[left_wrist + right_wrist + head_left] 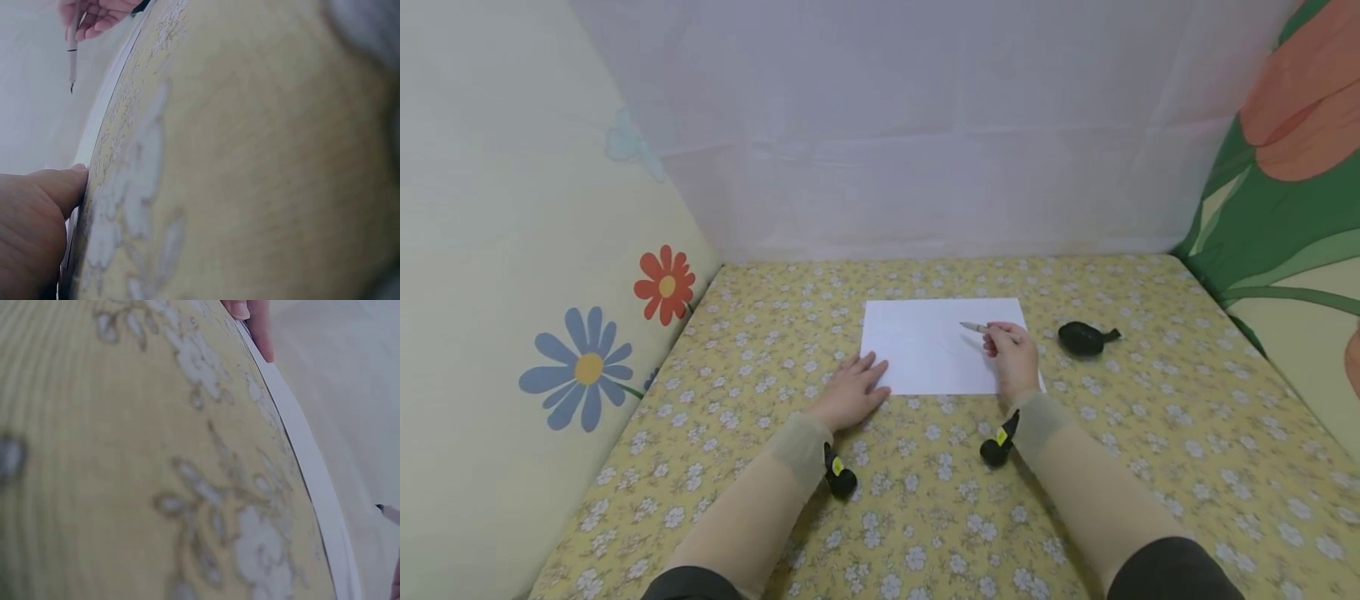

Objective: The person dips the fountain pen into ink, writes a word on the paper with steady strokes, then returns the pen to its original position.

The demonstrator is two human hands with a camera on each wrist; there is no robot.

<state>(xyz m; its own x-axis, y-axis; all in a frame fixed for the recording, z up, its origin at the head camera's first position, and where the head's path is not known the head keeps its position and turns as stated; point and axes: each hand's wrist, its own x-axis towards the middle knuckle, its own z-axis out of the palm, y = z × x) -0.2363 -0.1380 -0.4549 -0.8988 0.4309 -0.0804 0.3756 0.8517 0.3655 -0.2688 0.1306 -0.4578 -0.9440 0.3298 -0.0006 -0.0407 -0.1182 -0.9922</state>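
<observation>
A white sheet of paper (925,354) lies on the flower-patterned cloth. My left hand (852,392) rests at its near left corner, fingers spread and fairly straight, fingertips on the edge. Over the right part of the sheet, my right hand (1015,358) pinches a slim pale pen (976,327) between thumb and fingers. The pen's dark pointed tip faces left, held above the paper. In the left wrist view the pen (72,59) hangs point down, and the left thumb (59,187) shows at the sheet's edge. The right wrist view catches only the pen's tip (386,511).
Right of the paper sits a rounded black thing (1081,338) with a short tail. The yellow floral cloth (917,500) covers the table. A pale curtain (940,167) closes the back, and flower-printed panels (587,367) stand at both sides.
</observation>
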